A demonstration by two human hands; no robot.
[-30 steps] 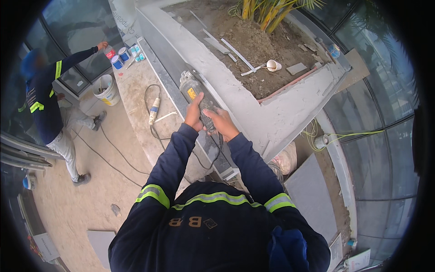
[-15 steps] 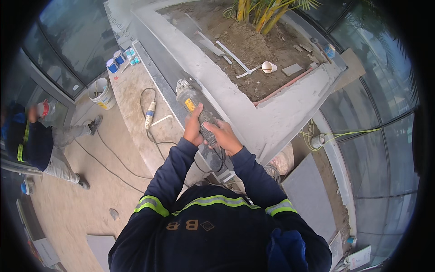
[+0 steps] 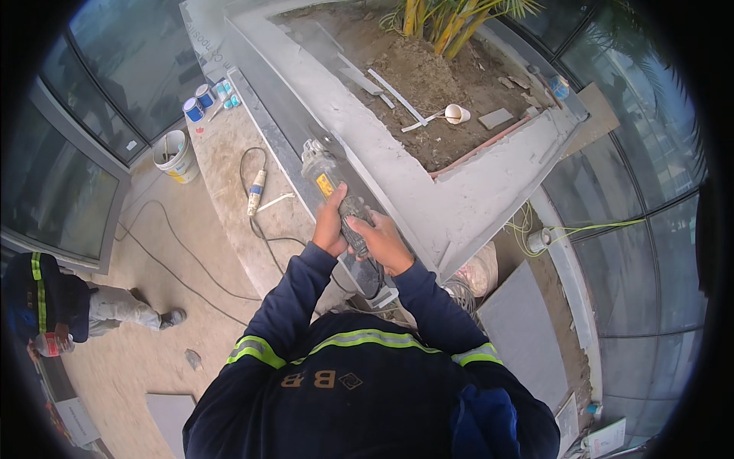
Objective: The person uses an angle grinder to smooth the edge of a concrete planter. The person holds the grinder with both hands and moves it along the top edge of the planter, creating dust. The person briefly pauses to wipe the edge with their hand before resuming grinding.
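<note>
Both my hands grip a dusty angle grinder [image 3: 327, 177] with a yellow label, held over the grey ledge along the planter wall [image 3: 336, 99]. My left hand [image 3: 329, 223] wraps round the body from the left, while my right hand [image 3: 384, 243] clasps the rear of the handle. The grinder's head points away from me and rests at or just over the ledge; whether it touches cannot be made out through the dust. A dark power cable trails from the handle's back end beside the ledge.
On the floor to the left lie a cable connector [image 3: 257, 193] and looping cords. Beyond stand a white bucket [image 3: 175, 156] and blue cans [image 3: 193, 109]. A co-worker [image 3: 57, 298] is at the far left. Soil, a palm and a white cup [image 3: 456, 115] fill the planter; a grey slab [image 3: 522, 336] lies right.
The co-worker at the left has moved nearer, toward the lower left, carrying a clear bottle. My hands and the grinder keep nearly the same place on the ledge.
</note>
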